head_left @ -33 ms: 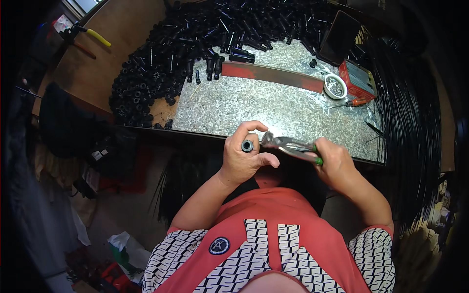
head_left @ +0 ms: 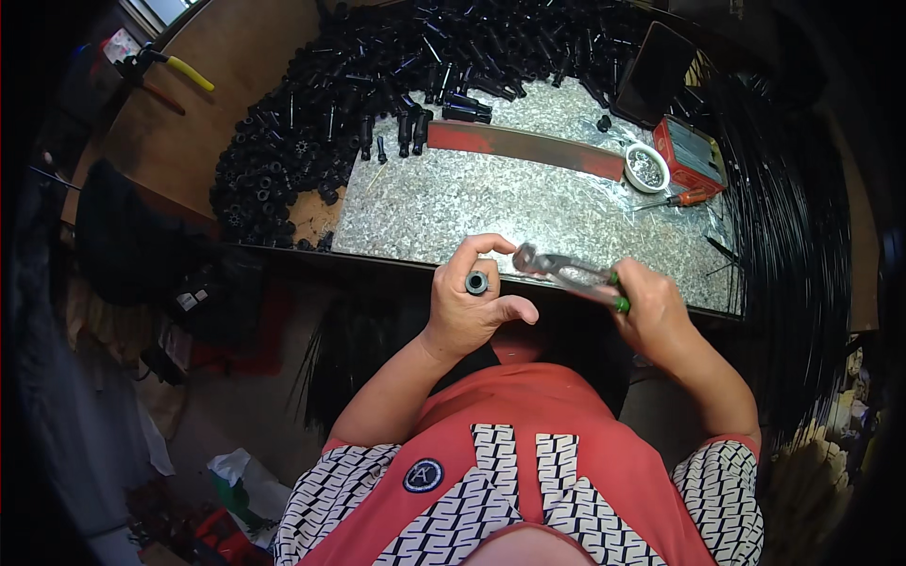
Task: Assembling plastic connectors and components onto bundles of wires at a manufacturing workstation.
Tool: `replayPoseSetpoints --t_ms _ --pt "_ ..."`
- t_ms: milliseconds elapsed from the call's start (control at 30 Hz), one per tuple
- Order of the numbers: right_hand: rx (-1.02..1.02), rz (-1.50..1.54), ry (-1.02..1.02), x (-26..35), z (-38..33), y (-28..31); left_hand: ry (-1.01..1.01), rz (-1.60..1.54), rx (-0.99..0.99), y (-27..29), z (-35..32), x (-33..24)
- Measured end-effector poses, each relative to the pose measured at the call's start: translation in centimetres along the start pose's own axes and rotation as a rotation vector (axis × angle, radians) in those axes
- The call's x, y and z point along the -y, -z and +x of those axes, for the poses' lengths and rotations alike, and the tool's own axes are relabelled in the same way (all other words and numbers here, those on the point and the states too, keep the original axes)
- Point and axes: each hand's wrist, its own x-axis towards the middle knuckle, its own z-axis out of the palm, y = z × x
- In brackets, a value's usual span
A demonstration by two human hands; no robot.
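My left hand (head_left: 458,307) is curled around a black tubular part (head_left: 477,283), whose round hollow end faces up. Its index finger and thumb are spread apart, the index tip close to the metal jaws of a pair of pincers. These pincers (head_left: 571,272), with green handles, are gripped in my right hand (head_left: 653,307), their head pointing left. Motion blurs the jaws, so whether anything sits in them is unclear. Both hands are just off the near edge of the speckled stone worktop (head_left: 425,212).
Black tubular parts (head_left: 274,160) are heaped along the back and left. A flat reddish metal bar (head_left: 524,149) lies before them. To the right are a white bowl (head_left: 662,181) of small metal bits, a red box (head_left: 675,151), a screwdriver (head_left: 691,197) and long black strands (head_left: 783,208).
The pincers and my right hand have shifted slightly to the right, with the pincer head now a little higher. My left hand and the tubular part have barely moved.
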Motion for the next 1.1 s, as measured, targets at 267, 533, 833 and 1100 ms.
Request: replayPoseSetpoints --t_ms 267,533,833,1100 --pt "-0.193 -0.218 -0.27 -7.0 6.1 4.7 -0.046 0.054 0.026 -0.5 -1.0 -1.2" --pt "0.088 -0.537 -0.317 -11.2 11.0 4.0 -0.091 0.035 0.046 -1.0 -1.4 -2.4" --pt "0.087 -0.475 -0.346 -10.3 11.3 4.1 -0.044 0.085 0.073 -1.1 -1.5 -2.7" --pt "-0.158 -0.303 -0.377 -8.5 9.8 4.3 -0.012 0.085 0.05 -1.3 -1.4 -2.5"
